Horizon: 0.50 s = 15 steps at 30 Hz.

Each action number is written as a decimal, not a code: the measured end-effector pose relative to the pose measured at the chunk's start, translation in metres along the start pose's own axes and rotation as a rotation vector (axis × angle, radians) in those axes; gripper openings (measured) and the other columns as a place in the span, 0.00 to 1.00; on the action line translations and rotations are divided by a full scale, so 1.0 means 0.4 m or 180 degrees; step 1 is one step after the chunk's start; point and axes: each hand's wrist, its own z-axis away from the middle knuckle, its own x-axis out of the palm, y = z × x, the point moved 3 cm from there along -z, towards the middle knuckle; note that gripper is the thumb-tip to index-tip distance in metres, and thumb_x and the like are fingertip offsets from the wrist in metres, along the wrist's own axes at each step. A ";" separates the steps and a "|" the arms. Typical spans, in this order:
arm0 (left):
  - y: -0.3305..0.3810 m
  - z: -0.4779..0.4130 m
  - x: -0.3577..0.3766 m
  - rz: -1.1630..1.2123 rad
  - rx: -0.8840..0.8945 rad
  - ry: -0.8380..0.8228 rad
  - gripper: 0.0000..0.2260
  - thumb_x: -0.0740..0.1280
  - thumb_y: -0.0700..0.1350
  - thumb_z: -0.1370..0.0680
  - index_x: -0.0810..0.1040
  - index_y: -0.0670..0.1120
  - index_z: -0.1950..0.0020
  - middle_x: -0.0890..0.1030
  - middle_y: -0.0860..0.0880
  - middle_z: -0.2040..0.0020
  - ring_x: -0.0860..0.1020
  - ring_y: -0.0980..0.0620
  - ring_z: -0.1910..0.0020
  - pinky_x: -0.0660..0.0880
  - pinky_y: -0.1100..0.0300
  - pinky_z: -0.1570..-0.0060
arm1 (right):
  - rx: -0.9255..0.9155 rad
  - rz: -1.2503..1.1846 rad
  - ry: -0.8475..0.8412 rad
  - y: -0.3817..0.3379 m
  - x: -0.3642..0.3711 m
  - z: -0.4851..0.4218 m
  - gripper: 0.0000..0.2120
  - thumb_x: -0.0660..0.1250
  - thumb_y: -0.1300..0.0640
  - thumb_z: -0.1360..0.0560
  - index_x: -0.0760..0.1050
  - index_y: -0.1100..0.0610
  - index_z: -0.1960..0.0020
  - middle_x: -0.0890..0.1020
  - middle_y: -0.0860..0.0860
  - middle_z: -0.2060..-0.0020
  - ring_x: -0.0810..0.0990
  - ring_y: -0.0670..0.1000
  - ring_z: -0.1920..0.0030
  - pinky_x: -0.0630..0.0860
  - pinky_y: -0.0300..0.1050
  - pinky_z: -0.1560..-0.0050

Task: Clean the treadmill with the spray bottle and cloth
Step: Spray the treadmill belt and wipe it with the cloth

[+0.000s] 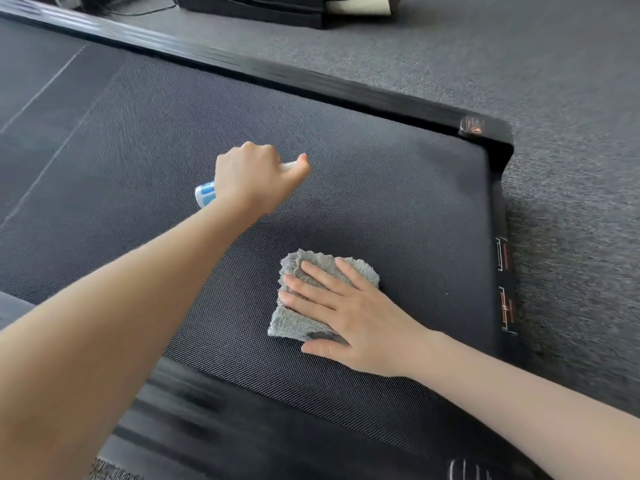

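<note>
1. The cloth [294, 323] is a small, shaggy grey thing folded into a rough square. It lies on the belt [381, 202] close to the treadmill's end. I'd say it's soft, light and floppy, so pushing it by an edge would just bunch it up. A flat palm on top is the way to go.
2. The right hand [349, 317] is doing exactly that: fingers straight and spread, pressing down on the cloth, with the thumb along the near edge.
3. The bottle [205, 195] is a little white one with a blue label, held above the belt up and left of the cloth. It's mostly hidden. It looks like light, stiff plastic, probably slick if wet, so wrap round the body.
4. The left hand [252, 174] is curled round it like a fist, with the forefinger out at the white top. I can't tell if it's pressing.
5. The belt has a fine, grippy weave, so I'd expect the cloth to drag. The rail [311, 81] looks smooth and glossy.
6. There's grey carpet [554, 64] all around.
</note>
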 end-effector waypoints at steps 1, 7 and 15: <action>0.000 -0.002 -0.001 0.0033 0.0028 0.0010 0.29 0.54 0.65 0.24 0.70 0.42 0.73 0.71 0.44 0.72 0.75 0.39 0.65 0.65 0.55 0.63 | -0.0052 -0.0016 0.0013 0.004 0.001 -0.007 0.29 0.51 0.39 0.21 0.53 0.48 0.23 0.53 0.44 0.23 0.43 0.47 0.23 0.45 0.57 0.25; -0.001 -0.018 -0.021 0.0181 0.0055 0.0077 0.32 0.53 0.67 0.24 0.67 0.42 0.74 0.69 0.45 0.74 0.74 0.41 0.68 0.67 0.54 0.63 | -0.0071 -0.0154 -0.0251 0.082 -0.008 -0.115 0.27 0.49 0.40 0.21 0.52 0.44 0.23 0.52 0.41 0.24 0.42 0.43 0.24 0.36 0.51 0.25; -0.050 -0.002 -0.039 0.0139 -0.0071 0.0045 0.32 0.50 0.70 0.27 0.64 0.44 0.75 0.69 0.46 0.75 0.73 0.41 0.69 0.70 0.53 0.62 | 0.2136 0.0100 0.0101 0.535 -0.101 -0.147 0.26 0.48 0.43 0.18 0.52 0.49 0.23 0.54 0.47 0.23 0.47 0.47 0.23 0.43 0.53 0.26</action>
